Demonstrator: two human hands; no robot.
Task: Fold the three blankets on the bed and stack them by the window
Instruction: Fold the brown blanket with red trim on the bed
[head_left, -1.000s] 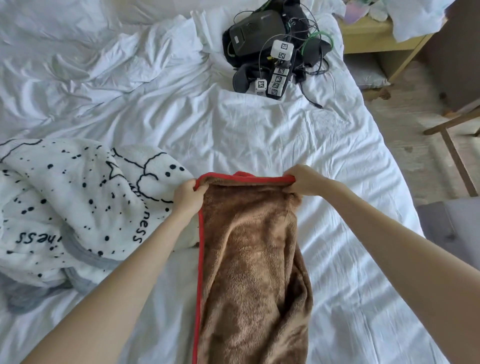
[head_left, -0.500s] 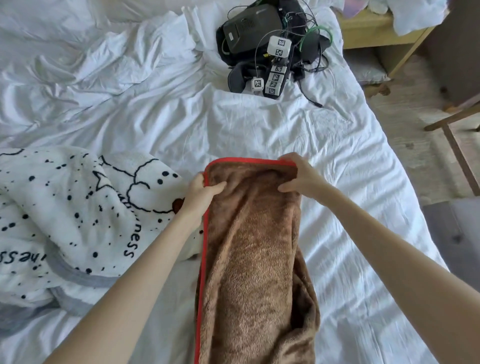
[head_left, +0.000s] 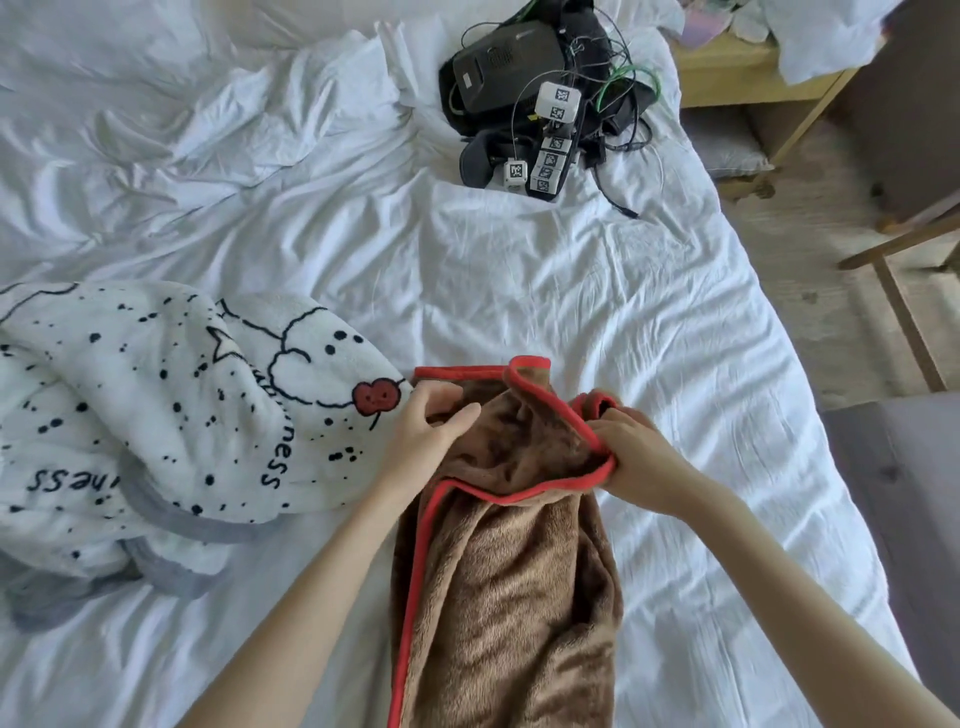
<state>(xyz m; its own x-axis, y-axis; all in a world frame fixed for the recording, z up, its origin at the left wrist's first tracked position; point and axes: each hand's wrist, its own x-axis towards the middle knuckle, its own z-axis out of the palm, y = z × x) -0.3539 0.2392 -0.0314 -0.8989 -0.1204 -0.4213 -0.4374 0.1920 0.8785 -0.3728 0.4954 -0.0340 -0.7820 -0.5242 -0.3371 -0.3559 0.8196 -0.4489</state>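
Note:
A brown fleece blanket (head_left: 509, 597) with a red hem lies lengthwise on the white bed sheet (head_left: 545, 291), running down toward me. Its far end is bunched and partly doubled back. My left hand (head_left: 423, 426) lies on the blanket's far left corner, thumb over the pile, fingers around the fabric. My right hand (head_left: 631, 449) pinches the red hem at the far right, pulled inward. A white blanket (head_left: 171, 410) with black dots, lettering and a grey border sits crumpled at the left. A third blanket is not in sight.
A black device with cables and white tagged cubes (head_left: 540, 104) lies at the far end of the bed. A wooden bedside shelf (head_left: 737, 83) stands at the top right. A wooden chair leg (head_left: 904, 306) and grey seat (head_left: 904, 509) are on the right beside the bed.
The far edge of the brown blanket was stretched flat between both hands; now my right hand has drawn its corner inward and toward me, bunching the end. My left hand stays at the left corner.

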